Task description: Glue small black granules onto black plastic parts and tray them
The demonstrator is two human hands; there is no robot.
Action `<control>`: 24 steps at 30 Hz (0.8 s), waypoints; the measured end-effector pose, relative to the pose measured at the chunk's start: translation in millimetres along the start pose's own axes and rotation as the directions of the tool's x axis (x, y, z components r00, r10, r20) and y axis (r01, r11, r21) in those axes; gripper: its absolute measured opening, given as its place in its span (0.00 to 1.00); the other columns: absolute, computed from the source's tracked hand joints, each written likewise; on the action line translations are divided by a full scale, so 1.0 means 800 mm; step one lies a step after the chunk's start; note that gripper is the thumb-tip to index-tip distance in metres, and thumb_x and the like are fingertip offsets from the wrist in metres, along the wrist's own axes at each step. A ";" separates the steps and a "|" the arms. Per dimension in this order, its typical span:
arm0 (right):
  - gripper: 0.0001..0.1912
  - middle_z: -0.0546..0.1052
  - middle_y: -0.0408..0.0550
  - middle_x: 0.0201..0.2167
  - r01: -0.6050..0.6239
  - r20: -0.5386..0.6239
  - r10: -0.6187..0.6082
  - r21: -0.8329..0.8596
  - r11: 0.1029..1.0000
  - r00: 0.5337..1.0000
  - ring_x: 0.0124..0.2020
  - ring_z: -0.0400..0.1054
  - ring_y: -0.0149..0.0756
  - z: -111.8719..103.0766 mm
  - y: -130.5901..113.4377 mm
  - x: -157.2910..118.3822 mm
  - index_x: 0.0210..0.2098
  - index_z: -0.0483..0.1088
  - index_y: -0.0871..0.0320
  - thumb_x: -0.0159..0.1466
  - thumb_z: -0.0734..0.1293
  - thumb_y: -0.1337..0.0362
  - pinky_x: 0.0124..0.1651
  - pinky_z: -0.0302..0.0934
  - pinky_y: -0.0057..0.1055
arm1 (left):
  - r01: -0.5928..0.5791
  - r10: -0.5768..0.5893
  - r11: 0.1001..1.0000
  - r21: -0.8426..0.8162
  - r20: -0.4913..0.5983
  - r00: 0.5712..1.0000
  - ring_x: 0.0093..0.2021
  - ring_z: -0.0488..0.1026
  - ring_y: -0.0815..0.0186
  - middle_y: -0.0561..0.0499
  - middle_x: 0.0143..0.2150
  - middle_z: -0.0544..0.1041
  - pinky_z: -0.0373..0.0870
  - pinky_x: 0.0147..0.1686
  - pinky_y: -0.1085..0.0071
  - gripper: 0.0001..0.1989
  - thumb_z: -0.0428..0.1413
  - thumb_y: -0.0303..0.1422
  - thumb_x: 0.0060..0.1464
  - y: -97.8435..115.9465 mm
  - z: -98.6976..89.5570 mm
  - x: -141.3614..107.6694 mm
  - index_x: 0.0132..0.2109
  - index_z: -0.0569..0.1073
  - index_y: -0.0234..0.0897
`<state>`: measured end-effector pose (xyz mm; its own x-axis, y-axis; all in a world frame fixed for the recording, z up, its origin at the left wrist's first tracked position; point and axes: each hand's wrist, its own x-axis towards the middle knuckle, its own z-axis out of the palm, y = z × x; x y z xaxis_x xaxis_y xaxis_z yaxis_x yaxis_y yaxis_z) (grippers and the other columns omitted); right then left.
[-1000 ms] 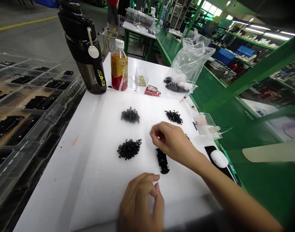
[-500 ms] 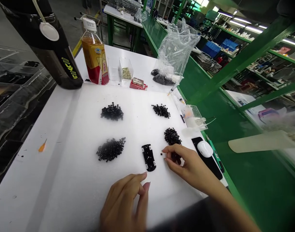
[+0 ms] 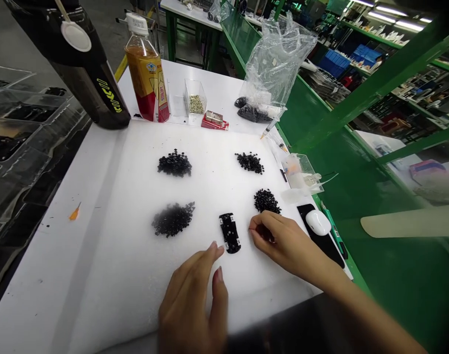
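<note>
A black toy-car chassis (image 3: 230, 235) lies flat on the white tabletop between my hands. My right hand (image 3: 274, 238) is just right of it, thumb and index fingertips pinched together at the table surface. They close where a tiny black piece lay; the piece itself is hidden by the fingertips. To the chassis's lower left, my left hand (image 3: 195, 290) is open and holds nothing, its fingers stretched towards the chassis's near end and the thumb apart. A heap of tiny black pieces (image 3: 266, 201) sits just beyond my right hand.
More heaps of small black parts lie at near left (image 3: 173, 219), far left (image 3: 175, 163) and far right (image 3: 250, 162). Behind stand a dark tumbler (image 3: 88, 73), a drink bottle (image 3: 147, 73) and a clear bin (image 3: 195, 101). A white mouse (image 3: 318, 222) sits at the right edge.
My right thumb and index finger have closed together over the loose tiny black piece, which no longer shows. My left fingers have stretched forward, closer to the chassis. The view has shifted slightly.
</note>
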<state>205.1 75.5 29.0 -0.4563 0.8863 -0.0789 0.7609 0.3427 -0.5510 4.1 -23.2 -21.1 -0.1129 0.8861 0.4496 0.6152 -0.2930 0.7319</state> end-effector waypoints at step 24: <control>0.14 0.71 0.50 0.36 0.432 0.098 -0.431 -0.404 0.806 0.897 0.34 0.65 0.40 0.037 -0.033 -0.019 0.51 0.67 0.64 0.71 0.57 0.79 0.33 0.64 0.37 | -0.125 0.103 0.988 0.088 0.228 0.968 0.55 0.77 0.61 0.46 0.53 0.83 0.77 0.50 0.61 0.29 0.43 0.17 0.65 -0.015 -0.003 0.036 0.71 0.56 0.28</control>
<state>178.1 44.0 20.5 -0.7826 0.6165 0.0858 0.6028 0.7850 -0.1424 -8.5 5.2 -15.6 0.1315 0.9097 0.3938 0.6905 -0.3691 0.6220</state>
